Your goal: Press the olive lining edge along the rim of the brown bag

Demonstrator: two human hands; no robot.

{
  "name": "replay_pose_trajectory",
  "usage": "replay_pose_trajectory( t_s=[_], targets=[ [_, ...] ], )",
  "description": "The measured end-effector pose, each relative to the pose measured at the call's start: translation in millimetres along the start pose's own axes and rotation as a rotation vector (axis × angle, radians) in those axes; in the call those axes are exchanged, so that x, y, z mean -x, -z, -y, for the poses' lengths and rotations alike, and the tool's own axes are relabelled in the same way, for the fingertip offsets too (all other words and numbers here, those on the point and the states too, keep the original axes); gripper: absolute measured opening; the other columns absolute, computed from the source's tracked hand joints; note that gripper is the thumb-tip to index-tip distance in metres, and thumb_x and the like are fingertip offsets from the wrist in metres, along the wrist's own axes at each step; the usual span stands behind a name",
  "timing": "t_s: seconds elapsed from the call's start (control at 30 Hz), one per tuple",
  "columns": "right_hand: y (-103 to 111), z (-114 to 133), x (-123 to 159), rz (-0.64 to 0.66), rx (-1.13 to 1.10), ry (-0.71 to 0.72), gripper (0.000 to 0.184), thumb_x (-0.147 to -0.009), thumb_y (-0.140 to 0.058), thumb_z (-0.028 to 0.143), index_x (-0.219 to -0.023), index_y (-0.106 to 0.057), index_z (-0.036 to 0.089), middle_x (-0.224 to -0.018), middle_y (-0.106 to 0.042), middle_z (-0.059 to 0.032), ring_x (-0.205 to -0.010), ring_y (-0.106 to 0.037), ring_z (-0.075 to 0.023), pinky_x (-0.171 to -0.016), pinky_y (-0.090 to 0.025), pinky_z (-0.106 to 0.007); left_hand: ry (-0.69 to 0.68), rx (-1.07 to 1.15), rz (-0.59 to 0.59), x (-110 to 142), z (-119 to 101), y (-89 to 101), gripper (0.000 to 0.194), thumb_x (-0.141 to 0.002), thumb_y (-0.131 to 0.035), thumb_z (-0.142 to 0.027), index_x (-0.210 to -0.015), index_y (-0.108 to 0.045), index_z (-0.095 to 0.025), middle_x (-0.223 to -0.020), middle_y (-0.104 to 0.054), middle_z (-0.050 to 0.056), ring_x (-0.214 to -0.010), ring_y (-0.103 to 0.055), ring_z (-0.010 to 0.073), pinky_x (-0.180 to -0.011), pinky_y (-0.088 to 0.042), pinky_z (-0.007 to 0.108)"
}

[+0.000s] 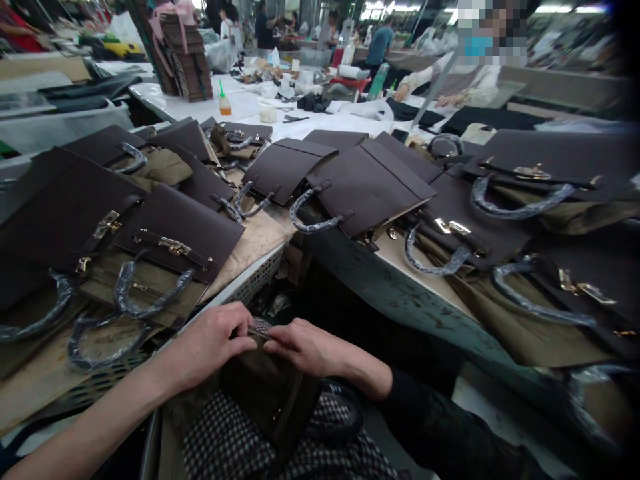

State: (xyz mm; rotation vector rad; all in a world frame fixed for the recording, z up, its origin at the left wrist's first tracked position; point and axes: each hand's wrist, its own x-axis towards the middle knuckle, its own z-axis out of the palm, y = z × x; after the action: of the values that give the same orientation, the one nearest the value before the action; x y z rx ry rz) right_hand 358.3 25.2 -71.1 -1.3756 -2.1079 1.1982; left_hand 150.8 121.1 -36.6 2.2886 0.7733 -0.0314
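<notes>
A: Which step is being done here, then?

B: Edge work, by the look of it. A rim of olive-brown fabric (250, 390) is pinched between thumb and fingers by both the left hand (215, 340) and the right hand (305, 343), close together at the lower centre of the frame.

A: And where is that fabric being held?

B: Right there at lower centre, over a checked cloth (220, 433). What is done by the fingers tucked underneath can't be told (they're hidden, annoyingly).

A: Are the dark brown bags (200, 223) being touched?

B: Nope. They're heaped at both sides of the frame, handles (123, 290) wrapped in plastic, and neither hand is laid on them.

A: So what's called for from here?

B: Just a judgement, but an even pinch would be needed on both sides, with the short stretch between the thumbs held flat and unpuckered.
</notes>
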Motion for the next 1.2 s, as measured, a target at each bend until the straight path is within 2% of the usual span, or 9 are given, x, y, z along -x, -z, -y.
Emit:
replay_pose_trajectory(
  t_s=[0.13, 0.23, 0.37, 0.47, 0.57, 0.77, 0.97, 1.2],
  targets=[
    [-0.2, -3.6, 6.5, -0.032, -0.041, -0.070, 0.032, -0.101, -0.043, 0.035, -0.080, -0.058, 0.016, -0.061, -0.048, 0.0031, -0.055, -0.037, -0.0091, -0.055, -0.025, -0.025, 0.030, -0.032, -0.006, 13.5, 14.1, 12.2, 0.020, -0.090, -0.061, -0.031, -0.073, -0.062, -0.021, -0.117, -0.068, 0.002, -0.105, -0.063, 0.0200, -0.093, -0.043, 0.031],
    [-1.4, -4.3, 8.4, -0.050, -0.083, -0.102, 0.034, -0.101, -0.043, 0.038, -0.080, -0.058, 0.016, -0.063, -0.050, 0.0027, -0.056, -0.039, -0.0091, -0.054, -0.026, -0.024, 0.090, -0.016, -0.056, 21.6, 17.2, 15.2, 0.024, -0.092, -0.056, -0.035, -0.073, -0.062, -0.022, -0.119, -0.067, 0.001, -0.106, -0.063, 0.0200, -0.094, -0.043, 0.031],
    [-3.8, -0.9, 9.9, -0.052, -0.125, -0.094, 0.034, -0.101, -0.042, 0.037, -0.080, -0.057, 0.016, -0.062, -0.047, 0.0038, -0.056, -0.039, -0.0087, -0.054, -0.027, -0.024, 0.121, -0.017, -0.142, 22.4, 13.2, 12.1, 0.029, -0.091, -0.056, -0.033, -0.065, -0.055, -0.020, -0.105, -0.070, 0.001, -0.092, -0.065, 0.0179, -0.082, -0.045, 0.029],
    [-5.6, 2.2, 11.6, -0.058, -0.123, -0.092, 0.033, -0.102, -0.041, 0.038, -0.081, -0.057, 0.017, -0.062, -0.045, 0.0041, -0.056, -0.038, -0.0089, -0.054, -0.026, -0.024, 0.118, -0.042, -0.181, 19.3, 11.8, 10.2, 0.032, -0.089, -0.058, -0.031, -0.060, -0.047, -0.020, -0.087, -0.069, -0.001, -0.077, -0.062, 0.0157, -0.071, -0.043, 0.028],
    [-6.6, 4.0, 12.6, -0.058, -0.099, -0.099, 0.034, -0.101, -0.041, 0.038, -0.078, -0.054, 0.017, -0.061, -0.042, 0.0046, -0.056, -0.035, -0.0088, -0.054, -0.025, -0.025, 0.115, -0.084, -0.198, 17.0, 13.0, 9.0, 0.032, -0.087, -0.060, -0.030, -0.060, -0.045, -0.021, -0.078, -0.066, -0.001, -0.071, -0.059, 0.0153, -0.066, -0.040, 0.028],
    [-5.4, 4.8, 11.8, -0.051, -0.104, -0.116, 0.033, -0.101, -0.042, 0.037, -0.076, -0.050, 0.018, -0.061, -0.042, 0.0051, -0.055, -0.035, -0.0083, -0.054, -0.024, -0.025, 0.098, -0.081, -0.173, 15.6, 12.0, 8.0, 0.029, -0.088, -0.058, -0.026, -0.062, -0.044, -0.021, -0.081, -0.065, -0.001, -0.074, -0.059, 0.0161, -0.068, -0.040, 0.029],
    [-3.9, 1.3, 11.2, -0.047, -0.126, -0.139, 0.037, -0.101, -0.041, 0.040, -0.076, -0.053, 0.017, -0.061, -0.043, 0.0046, -0.055, -0.038, -0.0086, -0.055, -0.025, -0.025, 0.103, -0.019, -0.166, 15.9, 11.4, 8.7, 0.030, -0.086, -0.057, -0.024, -0.061, -0.041, -0.021, -0.088, -0.069, 0.000, -0.075, -0.060, 0.0161, -0.069, -0.041, 0.029],
    [-5.8, 2.0, 10.5, -0.048, -0.125, -0.122, 0.038, -0.102, -0.040, 0.041, -0.076, -0.053, 0.017, -0.061, -0.044, 0.0046, -0.055, -0.037, -0.0084, -0.055, -0.027, -0.024, 0.178, -0.072, -0.193, 13.5, 11.5, 4.2, 0.026, -0.086, -0.057, -0.029, -0.062, -0.049, -0.022, -0.077, -0.067, -0.001, -0.070, -0.059, 0.0173, -0.064, -0.040, 0.029]
  ],
)
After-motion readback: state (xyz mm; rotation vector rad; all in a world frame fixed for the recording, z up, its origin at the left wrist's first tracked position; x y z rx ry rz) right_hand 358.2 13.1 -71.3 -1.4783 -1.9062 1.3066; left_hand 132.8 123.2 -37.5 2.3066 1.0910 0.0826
